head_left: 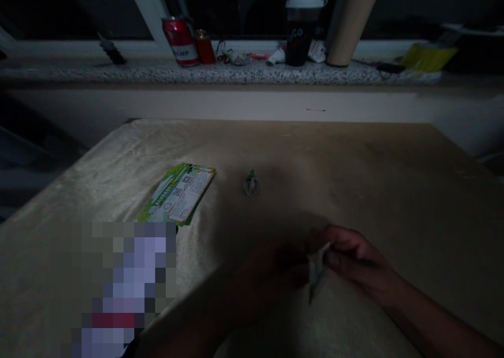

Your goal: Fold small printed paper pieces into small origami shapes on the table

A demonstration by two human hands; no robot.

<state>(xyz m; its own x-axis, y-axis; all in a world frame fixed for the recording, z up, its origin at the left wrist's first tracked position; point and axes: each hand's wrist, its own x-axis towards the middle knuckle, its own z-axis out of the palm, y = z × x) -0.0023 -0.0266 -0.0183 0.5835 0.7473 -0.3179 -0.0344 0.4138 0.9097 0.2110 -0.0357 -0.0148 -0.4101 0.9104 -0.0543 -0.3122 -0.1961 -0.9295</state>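
Note:
Above the near part of the table, a small folded piece of paper (316,266) is between both hands, pale with some faint print. The thumb and fingers of my right hand (360,261) pinch its upper right edge. My left hand (275,266) lies in deep shadow, its fingers closed at the paper's left side. Farther back stands a small folded paper shape (251,183), greenish and white. To its left lies a stack of green and white printed leaflets (179,195), slightly fanned.
A pixelated, unreadable item (137,274) lies at the lower left of the beige-covered table (374,179). Along the granite windowsill (145,73) stand a red can (180,42), a red lighter (205,48), a dark lidded cup (298,38), a cardboard tube (352,24) and a yellow packet (427,58).

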